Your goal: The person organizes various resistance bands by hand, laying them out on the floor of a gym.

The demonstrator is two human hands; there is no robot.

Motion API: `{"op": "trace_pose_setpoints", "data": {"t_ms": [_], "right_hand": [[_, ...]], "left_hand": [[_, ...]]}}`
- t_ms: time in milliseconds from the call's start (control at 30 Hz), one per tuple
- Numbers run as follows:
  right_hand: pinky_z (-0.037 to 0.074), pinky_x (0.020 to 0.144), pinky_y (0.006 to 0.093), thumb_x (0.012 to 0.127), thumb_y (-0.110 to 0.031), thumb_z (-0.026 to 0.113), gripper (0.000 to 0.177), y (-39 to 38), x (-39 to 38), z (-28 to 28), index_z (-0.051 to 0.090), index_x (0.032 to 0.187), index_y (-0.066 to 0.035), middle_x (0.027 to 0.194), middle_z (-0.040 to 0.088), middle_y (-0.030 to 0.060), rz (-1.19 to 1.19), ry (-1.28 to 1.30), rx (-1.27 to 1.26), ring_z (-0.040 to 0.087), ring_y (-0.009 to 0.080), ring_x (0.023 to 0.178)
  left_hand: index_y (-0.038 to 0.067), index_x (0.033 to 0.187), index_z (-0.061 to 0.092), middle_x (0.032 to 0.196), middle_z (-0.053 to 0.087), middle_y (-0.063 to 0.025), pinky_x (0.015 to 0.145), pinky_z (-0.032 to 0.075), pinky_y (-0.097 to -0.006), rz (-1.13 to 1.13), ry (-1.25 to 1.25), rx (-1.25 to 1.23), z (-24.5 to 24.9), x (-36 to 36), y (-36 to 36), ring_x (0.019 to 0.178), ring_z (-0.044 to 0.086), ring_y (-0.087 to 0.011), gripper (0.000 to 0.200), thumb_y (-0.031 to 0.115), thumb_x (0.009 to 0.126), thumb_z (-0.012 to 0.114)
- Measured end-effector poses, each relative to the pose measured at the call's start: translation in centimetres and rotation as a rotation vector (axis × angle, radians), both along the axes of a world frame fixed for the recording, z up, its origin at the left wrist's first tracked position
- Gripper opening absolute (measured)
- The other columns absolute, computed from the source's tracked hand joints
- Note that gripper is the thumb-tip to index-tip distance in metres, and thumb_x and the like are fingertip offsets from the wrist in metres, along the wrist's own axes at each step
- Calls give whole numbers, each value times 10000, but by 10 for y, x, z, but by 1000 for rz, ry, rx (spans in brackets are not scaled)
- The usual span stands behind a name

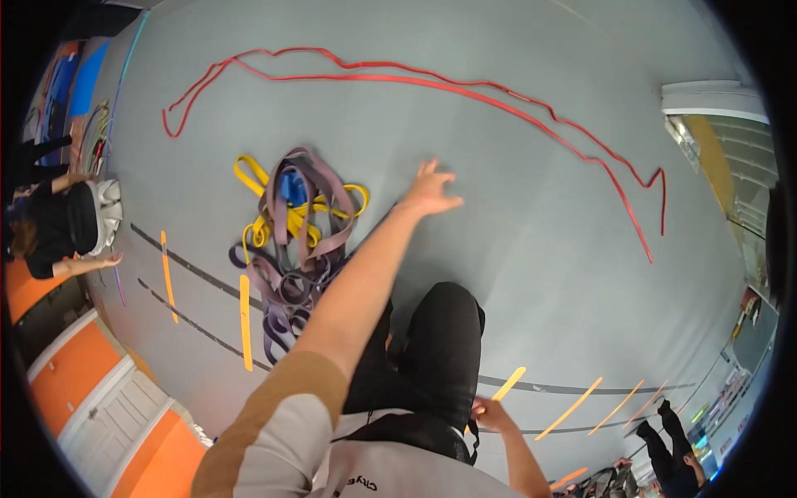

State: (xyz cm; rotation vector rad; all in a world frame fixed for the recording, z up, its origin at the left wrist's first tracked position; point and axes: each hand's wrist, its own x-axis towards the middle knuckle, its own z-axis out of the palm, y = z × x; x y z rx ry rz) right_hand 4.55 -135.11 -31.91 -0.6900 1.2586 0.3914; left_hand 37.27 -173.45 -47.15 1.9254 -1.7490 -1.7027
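My left hand [430, 191] reaches out over the grey floor with its fingers spread, holding nothing. Left of it lies a tangled pile of purple resistance bands [336, 187] mixed with yellow bands [251, 170]; something blue [292, 189] shows in the middle. Beyond the hand, a long red resistance band [390, 78] is stretched across the floor in a loose, narrow arc. My right hand [493, 413] is down beside my right thigh, close to the black trousers; its fingers are partly hidden and their grip cannot be made out.
Dark lines and short yellow strips [245, 324] mark the floor. A person in black [62, 220] is at the far left, near orange and white doors [95, 407]. Another person's dark-clad legs [664, 444] show at lower right. White-framed steps or shelving [714, 100] stand at upper right.
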Motion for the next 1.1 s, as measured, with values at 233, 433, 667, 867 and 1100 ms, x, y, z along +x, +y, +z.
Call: {"op": "trace_pose_setpoints", "data": {"t_ms": [233,433,667,867,1100], "right_hand": [[456,825,322,751,-233,630,354,108,6,86,610,1058,-59,920,645,130,331,-117,111,582,233,909],[469,850,337,782,-176,655,340,219,-28,41,604,1090,-40,970,651,73,102,-221,86,592,210,949],[474,837,339,795,-170,640,316,215,-29,11,605,1080,-37,961,651,73,66,-261,-65,597,210,935],[478,825,340,806,-164,626,296,170,-39,-12,606,1071,-34,953,651,73,3,-268,-174,601,210,922],[483,811,341,819,-158,611,273,138,-45,-36,607,1061,-32,944,652,74,-96,-266,-196,605,210,907]], "left_hand": [[25,921,601,735,600,-5,611,438,-237,639,265,-309,75,189,298,679,544,-77,129,147,915,559],[94,1220,575,1274,549,-37,995,386,-365,380,422,831,164,175,643,1137,510,-172,522,120,716,708],[102,1215,578,1269,556,-45,910,456,-389,629,315,772,213,137,725,1101,527,-174,516,165,719,705],[101,1215,575,1238,573,-46,872,480,-398,568,157,824,183,129,748,1085,536,-176,512,178,724,700],[96,1198,577,1161,607,-50,790,518,-407,391,246,893,136,159,758,1044,559,-181,481,201,740,683]]}}
